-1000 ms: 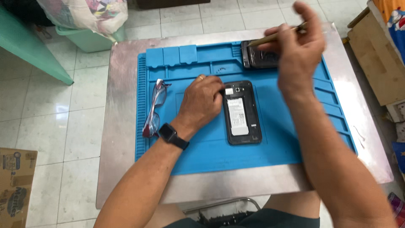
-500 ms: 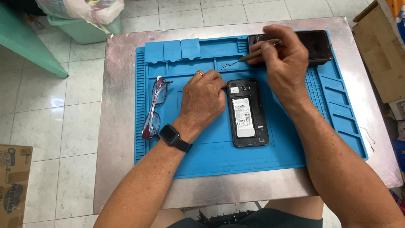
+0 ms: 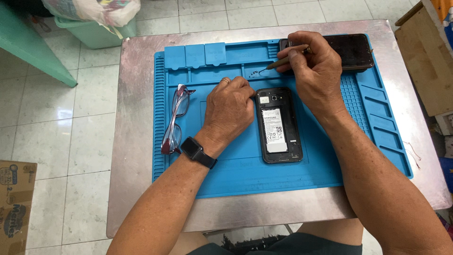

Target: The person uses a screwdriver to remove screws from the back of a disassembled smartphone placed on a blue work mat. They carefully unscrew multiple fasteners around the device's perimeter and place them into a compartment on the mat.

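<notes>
While the left hand (image 3: 230,106) lies knuckles-up on the blue mat (image 3: 236,165), fingers curled loosely against the top-left corner of the opened phone (image 3: 278,125) and gripping nothing, the right hand (image 3: 315,71) is pinched shut round a thin tool (image 3: 282,62). Its tip pokes at tiny screws (image 3: 255,72) just above the phone. Glasses (image 3: 174,118) sit left of it on the mat, another phone (image 3: 351,49) up top right.

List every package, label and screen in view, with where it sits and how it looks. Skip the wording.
Battery label: white rectangle with dark print, inside the opened black phone on the blue mat.
Dark screen: glossy black rectangle, mat's far right corner, behind the right hand.
Cardboard box: brown with blue print, on the floor at left.
</notes>
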